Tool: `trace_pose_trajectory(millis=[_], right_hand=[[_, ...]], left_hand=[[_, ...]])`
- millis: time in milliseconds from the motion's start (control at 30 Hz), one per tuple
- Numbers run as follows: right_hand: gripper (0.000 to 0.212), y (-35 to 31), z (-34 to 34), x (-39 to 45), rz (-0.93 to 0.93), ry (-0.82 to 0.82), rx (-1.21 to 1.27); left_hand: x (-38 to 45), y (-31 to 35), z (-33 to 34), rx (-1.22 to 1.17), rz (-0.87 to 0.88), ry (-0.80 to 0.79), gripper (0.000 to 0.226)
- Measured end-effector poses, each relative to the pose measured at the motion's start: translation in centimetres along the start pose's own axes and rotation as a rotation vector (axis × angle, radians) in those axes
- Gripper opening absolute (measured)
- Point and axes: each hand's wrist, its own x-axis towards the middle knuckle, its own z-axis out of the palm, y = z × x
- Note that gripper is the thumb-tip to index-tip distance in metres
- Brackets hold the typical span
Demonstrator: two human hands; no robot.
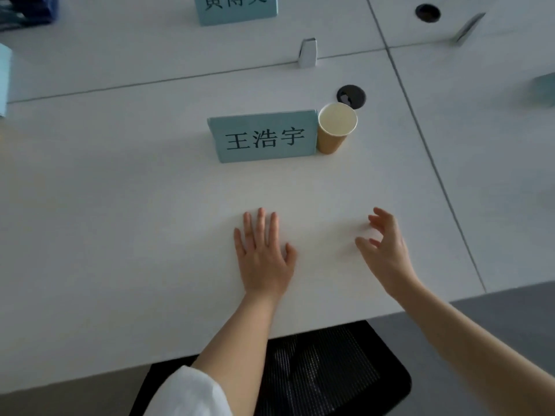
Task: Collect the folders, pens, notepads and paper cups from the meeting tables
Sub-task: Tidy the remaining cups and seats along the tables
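Observation:
A brown paper cup (334, 130) stands upright on the white meeting table (120, 220), touching the right end of a light blue name card (264, 138). My left hand (262, 256) lies flat on the table with straight fingers, well in front of the card. My right hand (387, 250) hovers to its right, fingers loosely spread and slightly curled, holding nothing. Both hands are some way short of the cup.
A black cable grommet (351, 96) sits just behind the cup. A second blue name card (235, 7) stands at the far side, with another grommet (428, 12) at the back right. A black mesh chair (315, 370) is tucked under the near edge.

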Motion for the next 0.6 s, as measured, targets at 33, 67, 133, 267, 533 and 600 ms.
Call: trace_pose_trajectory(millis=[33, 67, 133, 267, 533, 600], right_hand=[[0.062, 0.7, -0.5, -1.0, 0.007, 0.012, -0.002], [0.06, 1.3, -1.4, -2.0, 0.014, 0.031, -0.009], [0.056, 2.1, -2.9, -3.4, 0.039, 0.053, -0.02], [0.052, 3.4, -7.0, -6.0, 0.078, 0.084, -0.028], [0.046, 9.0, -19.2, -10.0, 0.11, 0.191, 0.018], [0.043, 11.0, -22.7, -11.1, 0.104, 0.229, 0.043]], left_hand=[[0.1, -0.1, -0.2, 0.003, -0.008, 0.001, 0.066], [0.3, 0.3, -0.6, -0.002, -0.026, -0.016, 0.067], [0.4, 1.3, -1.3, -0.024, -0.109, -0.125, 0.067], [-1.7, 4.8, -2.6, -0.013, -0.019, -0.203, 0.063], [-6.5, 18.2, -2.1, -0.129, 0.224, -0.116, 0.05], [-8.5, 22.4, -1.7, -0.214, 0.217, -0.11, 0.047]])
